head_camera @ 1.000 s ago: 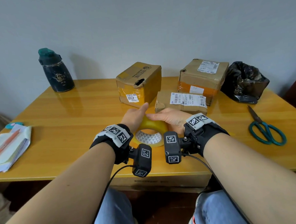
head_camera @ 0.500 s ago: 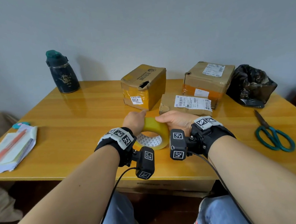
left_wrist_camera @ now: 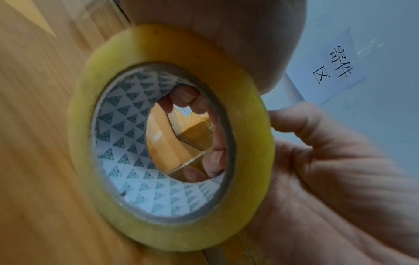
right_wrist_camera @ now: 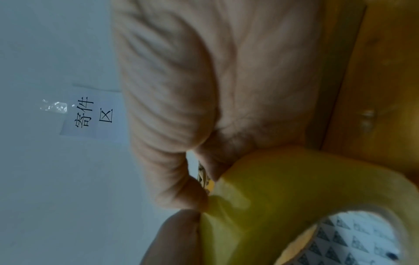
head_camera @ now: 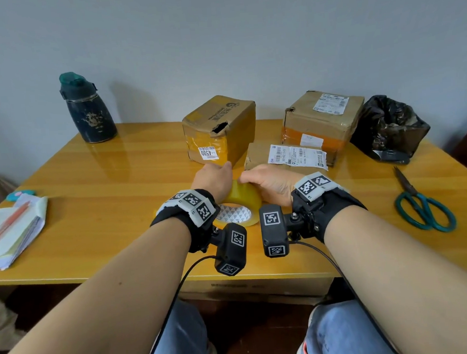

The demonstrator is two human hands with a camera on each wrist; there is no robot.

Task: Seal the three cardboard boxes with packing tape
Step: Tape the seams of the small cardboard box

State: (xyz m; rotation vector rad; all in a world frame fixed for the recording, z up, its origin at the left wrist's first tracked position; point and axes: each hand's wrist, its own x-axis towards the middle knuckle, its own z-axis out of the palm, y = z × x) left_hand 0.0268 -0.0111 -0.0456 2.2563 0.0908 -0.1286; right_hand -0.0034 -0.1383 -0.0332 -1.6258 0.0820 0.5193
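Note:
A yellow packing tape roll (head_camera: 243,199) stands tilted on edge on the wooden table (head_camera: 113,189), just in front of me. My left hand (head_camera: 221,174) grips its left side and my right hand (head_camera: 254,175) grips its right side. In the left wrist view the tape roll (left_wrist_camera: 172,136) fills the frame, and fingertips (left_wrist_camera: 188,96) curl into its patterned core. The right wrist view shows my thumb (right_wrist_camera: 192,197) pressed on the roll's outer band (right_wrist_camera: 294,188). Behind the hands are three cardboard boxes: a tall one (head_camera: 221,128), a large one (head_camera: 321,119) and a flat one (head_camera: 285,156).
A dark bottle (head_camera: 89,111) stands at the back left. A black plastic bag (head_camera: 388,129) sits at the back right, with teal-handled scissors (head_camera: 422,206) in front of it. A paper stack with a pen (head_camera: 11,228) lies at the left edge.
Both hands have curled tighter round the roll, and it has tipped up more onto its edge. The head view has shifted slightly; the boxes have not moved.

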